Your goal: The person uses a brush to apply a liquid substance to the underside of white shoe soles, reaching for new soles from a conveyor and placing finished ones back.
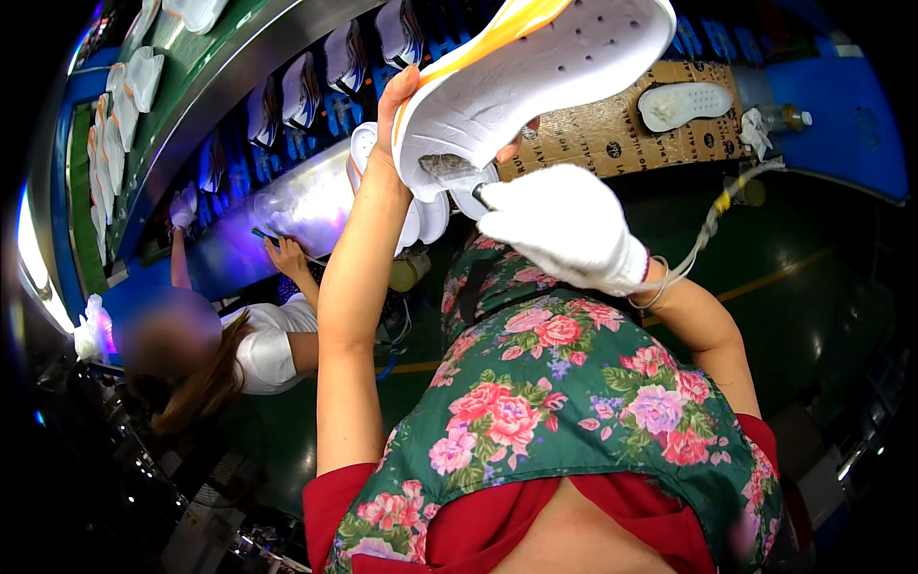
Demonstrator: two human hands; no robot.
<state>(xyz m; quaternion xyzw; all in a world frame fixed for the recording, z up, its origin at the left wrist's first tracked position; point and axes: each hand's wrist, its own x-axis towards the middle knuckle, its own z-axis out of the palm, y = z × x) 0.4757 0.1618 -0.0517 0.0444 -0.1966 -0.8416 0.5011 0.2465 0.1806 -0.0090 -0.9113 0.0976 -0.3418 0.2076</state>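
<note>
A: Start at the far left. Who's there?

B: A co-worker in a white top [268, 359], one hand [287, 256] at a slim green-tipped tool [260, 232] over the metal bench [301, 206].

A: And the wearer's left hand?

B: The bare left hand [387, 129] holds up the orange-edged sole [535, 67], hollow side in view. Its thumb lies along the near edge and fingertips show past the opposite edge, so I'd say it is clamped on the sole from beneath.

A: Where is that sole exactly?

B: Raised at the top of the view, above the bench, its narrower end low, beside what looks like a brush [448, 170]. The bristles overlap that end; whether they press on it, I can't tell.

A: The right hand?

B: The right hand [564, 225], in a white glove, has its fingers curled together on the dark handle. A pale cord [708, 230] runs from near that wrist.

A: So which step?

B: Brushing the sole's inside, I judge. The next move calls for a steady left grip and light, even strokes along the hollow.

A: Farther right?

B: A loose sole [684, 105] on printed cardboard [574, 143], then a clear bottle [794, 118].
</note>
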